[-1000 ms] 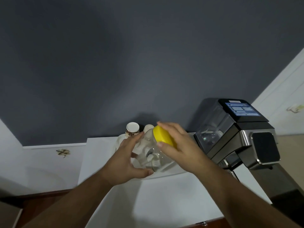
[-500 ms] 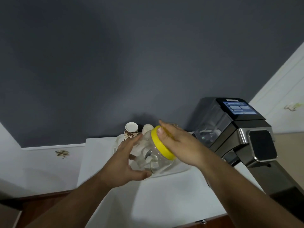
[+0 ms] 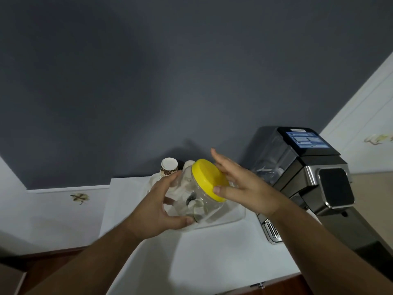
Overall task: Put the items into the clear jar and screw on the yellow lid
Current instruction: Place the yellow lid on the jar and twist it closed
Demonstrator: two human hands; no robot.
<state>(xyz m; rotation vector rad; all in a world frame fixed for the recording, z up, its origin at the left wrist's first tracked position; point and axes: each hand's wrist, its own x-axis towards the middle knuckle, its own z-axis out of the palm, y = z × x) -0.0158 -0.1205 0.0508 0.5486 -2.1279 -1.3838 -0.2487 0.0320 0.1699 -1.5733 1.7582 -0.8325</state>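
We have the clear jar (image 3: 197, 201) held in the air over a clear tray (image 3: 238, 216) on the white surface (image 3: 212, 262), with pale items already inside it. The yellow lid (image 3: 209, 179) sits on its mouth; whether it is fully tightened we cannot tell, so the last turns may remain. The jar is tilted, its long axis slanting up and to the right, lid end pointing toward the coffee machine (image 3: 308, 173).

Our left hand (image 3: 157, 207) is clamped around the jar's body. Our right hand (image 3: 240, 184) is spread, fingers splayed, thumb and palm just touching the lid's rim. Paper cups (image 3: 169, 168) stand behind.
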